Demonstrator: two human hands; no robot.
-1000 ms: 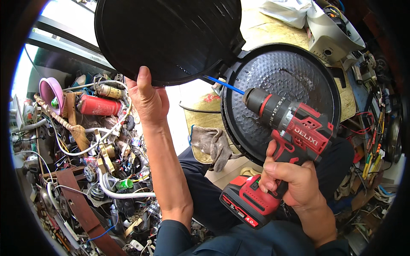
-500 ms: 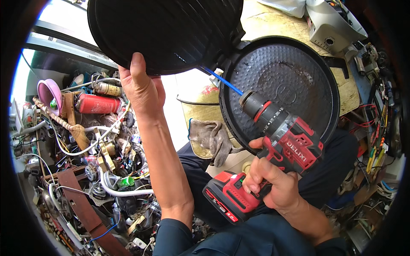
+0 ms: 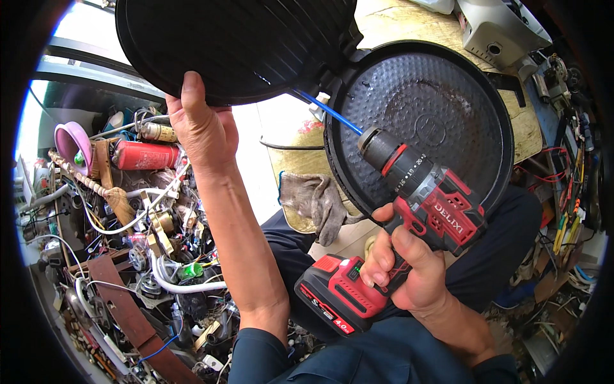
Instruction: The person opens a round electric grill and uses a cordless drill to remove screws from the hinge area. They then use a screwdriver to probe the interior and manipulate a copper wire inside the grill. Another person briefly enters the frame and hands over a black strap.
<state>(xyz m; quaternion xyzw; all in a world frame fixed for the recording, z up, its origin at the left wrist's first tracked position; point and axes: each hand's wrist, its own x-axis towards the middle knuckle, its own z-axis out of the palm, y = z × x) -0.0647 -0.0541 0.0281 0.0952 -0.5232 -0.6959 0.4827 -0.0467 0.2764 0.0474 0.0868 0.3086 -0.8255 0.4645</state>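
My left hand (image 3: 208,131) grips the near rim of a round black lid (image 3: 224,45), raised at the upper left with its thumb over the edge. The lid is hinged to a round black pan (image 3: 409,96) with a dimpled inside, which lies open over the wooden board. In my right hand (image 3: 416,272) is a red and black cordless drill (image 3: 435,205), its forefinger near the trigger. A long blue bit (image 3: 329,111) runs from the chuck toward the hinge side of the lid; its tip is hidden at the lid's edge.
A grey knit glove (image 3: 316,201) lies on the near edge of the wooden board (image 3: 384,22). At the left is a heap of cables and parts with a red cylinder (image 3: 146,155) and pink bowl (image 3: 73,147). A white appliance housing (image 3: 499,38) stands at the far right.
The lid and my left hand have shifted slightly left and up in view. The pan appears a little higher too. My right hand still holds the drill in nearly the same pose.
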